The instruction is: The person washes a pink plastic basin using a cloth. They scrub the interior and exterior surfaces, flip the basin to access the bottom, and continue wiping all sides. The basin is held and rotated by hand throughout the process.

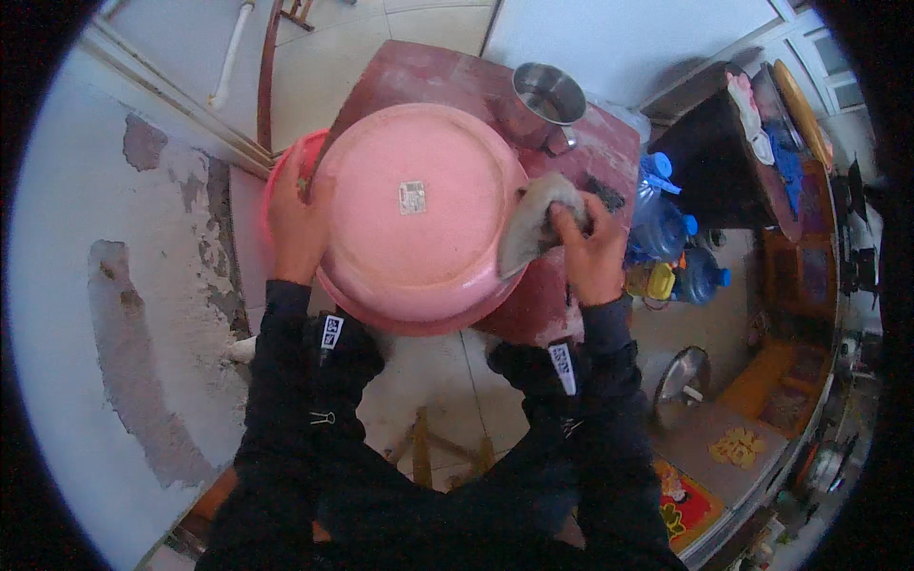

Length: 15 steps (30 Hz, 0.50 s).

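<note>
A large pink basin point(419, 209) is turned with its underside up, a small label stuck on the base. My left hand point(301, 226) is closed on its left side, thumb on the wall; the fingertips are partly hidden. At the basin's right side my right hand point(595, 249) grips a grey cloth point(535, 226) that touches the outer wall. Under the basin stands a dark red table point(419, 71). A brighter pink rim point(303, 152) shows behind my left hand.
A metal mug point(549, 93) stands on the table's far right part. Large blue water bottles point(666, 224) and a yellow container point(652, 281) are right of the table. A peeling wall point(143, 314) is on the left. A round metal lid point(682, 376) lies lower right.
</note>
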{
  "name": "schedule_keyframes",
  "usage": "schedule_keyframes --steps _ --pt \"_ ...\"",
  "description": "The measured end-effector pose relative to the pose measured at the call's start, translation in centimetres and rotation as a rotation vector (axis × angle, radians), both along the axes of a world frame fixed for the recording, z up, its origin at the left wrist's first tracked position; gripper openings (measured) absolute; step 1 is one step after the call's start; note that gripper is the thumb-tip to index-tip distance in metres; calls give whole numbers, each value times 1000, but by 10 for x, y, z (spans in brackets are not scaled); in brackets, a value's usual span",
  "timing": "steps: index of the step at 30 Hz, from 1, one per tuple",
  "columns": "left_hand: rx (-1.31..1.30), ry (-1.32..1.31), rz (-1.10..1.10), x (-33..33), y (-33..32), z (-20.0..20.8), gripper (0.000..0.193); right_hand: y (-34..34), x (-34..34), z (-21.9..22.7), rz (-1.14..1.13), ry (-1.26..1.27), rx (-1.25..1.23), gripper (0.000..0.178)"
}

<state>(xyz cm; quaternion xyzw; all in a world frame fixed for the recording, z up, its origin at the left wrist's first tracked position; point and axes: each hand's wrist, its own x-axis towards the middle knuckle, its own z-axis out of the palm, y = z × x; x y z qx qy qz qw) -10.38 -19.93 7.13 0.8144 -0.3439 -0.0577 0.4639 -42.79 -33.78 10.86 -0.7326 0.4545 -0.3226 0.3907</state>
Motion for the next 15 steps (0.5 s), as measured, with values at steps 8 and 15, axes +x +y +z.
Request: schedule_keyframes --steps 8,15 --pt "368 70 -2 21 48 6 44 -3 -1 -54 -57 -11 -54 25" --pt "31 195 -11 14 27 -5 48 24 -10 -30 29 51 212 26"
